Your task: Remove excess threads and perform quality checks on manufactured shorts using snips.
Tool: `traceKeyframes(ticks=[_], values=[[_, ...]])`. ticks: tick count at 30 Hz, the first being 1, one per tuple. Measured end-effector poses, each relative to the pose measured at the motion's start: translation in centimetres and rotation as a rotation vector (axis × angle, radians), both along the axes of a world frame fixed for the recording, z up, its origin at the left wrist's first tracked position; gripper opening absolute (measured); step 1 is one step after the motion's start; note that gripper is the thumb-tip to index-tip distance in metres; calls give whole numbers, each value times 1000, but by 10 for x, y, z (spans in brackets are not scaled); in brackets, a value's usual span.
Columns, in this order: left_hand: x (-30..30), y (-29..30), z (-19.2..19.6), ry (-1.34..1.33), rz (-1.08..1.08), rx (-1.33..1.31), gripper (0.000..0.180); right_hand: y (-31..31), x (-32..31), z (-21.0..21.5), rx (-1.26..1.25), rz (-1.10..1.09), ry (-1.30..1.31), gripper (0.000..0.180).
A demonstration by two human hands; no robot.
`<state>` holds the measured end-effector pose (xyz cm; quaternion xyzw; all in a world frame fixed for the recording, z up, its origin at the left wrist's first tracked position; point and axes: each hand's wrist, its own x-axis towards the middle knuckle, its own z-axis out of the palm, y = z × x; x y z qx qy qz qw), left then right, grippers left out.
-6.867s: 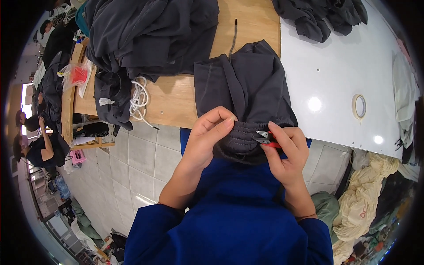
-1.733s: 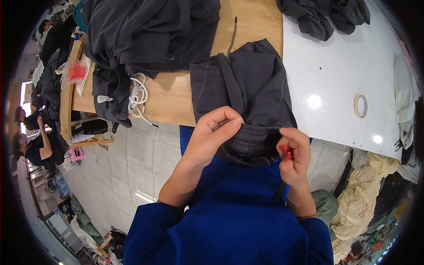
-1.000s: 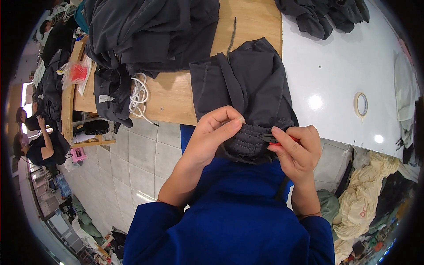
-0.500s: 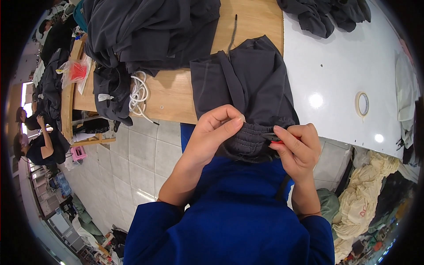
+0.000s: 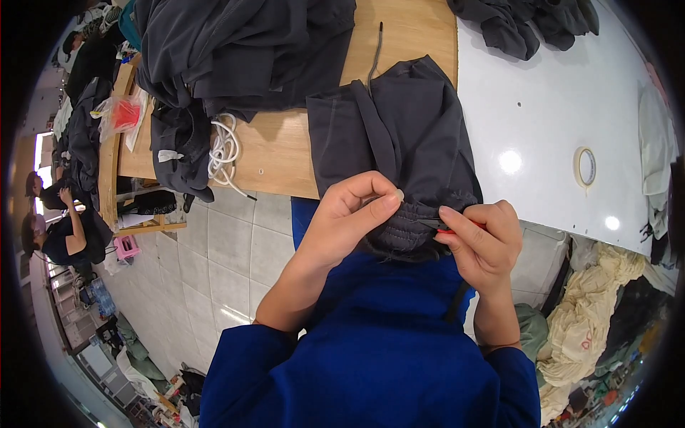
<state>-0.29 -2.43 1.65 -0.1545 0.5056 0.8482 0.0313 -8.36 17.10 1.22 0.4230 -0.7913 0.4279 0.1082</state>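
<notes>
Currently, left hand point(image 5: 349, 217) pinches garment point(image 5: 399, 143) hem; right hand point(image 5: 481, 242) grips red snips point(image 5: 457, 230), beside wooden table point(image 5: 285, 153), above tiled floor point(image 5: 221, 257).

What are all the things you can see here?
Dark grey garment: one, on the table's near edge, gathered hem pinched in both hands.
Small red-handled tool: one, in the right hand at the hem.
Grey clothes pile: one, far left on the wooden top.
More dark clothes: one heap, far right.
White cord: one bundle, beside the pile.
Dark cord: one, on the wood.
Tape roll: one, pale, on the white surface.
Cream fabric: heap, floor right.
Left hand: grips hem.
Right hand: holds tool.
</notes>
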Motion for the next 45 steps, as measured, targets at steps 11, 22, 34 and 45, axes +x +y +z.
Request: traceKeyframes(ticks=[11, 22, 34, 45], values=[[1, 5, 5, 0, -1, -97, 9, 0, 4, 2, 6, -42, -11, 37], [2, 7, 7, 28, 6, -180, 10, 3, 8, -4, -32, -27, -19, 41], [-1, -7, 1, 49, 124, -60, 6, -15, 18, -1, -266, 532, -221, 44], [-2, -8, 5, 69, 76, -123, 7, -28, 20, 7, -153, 67, -357, 34]])
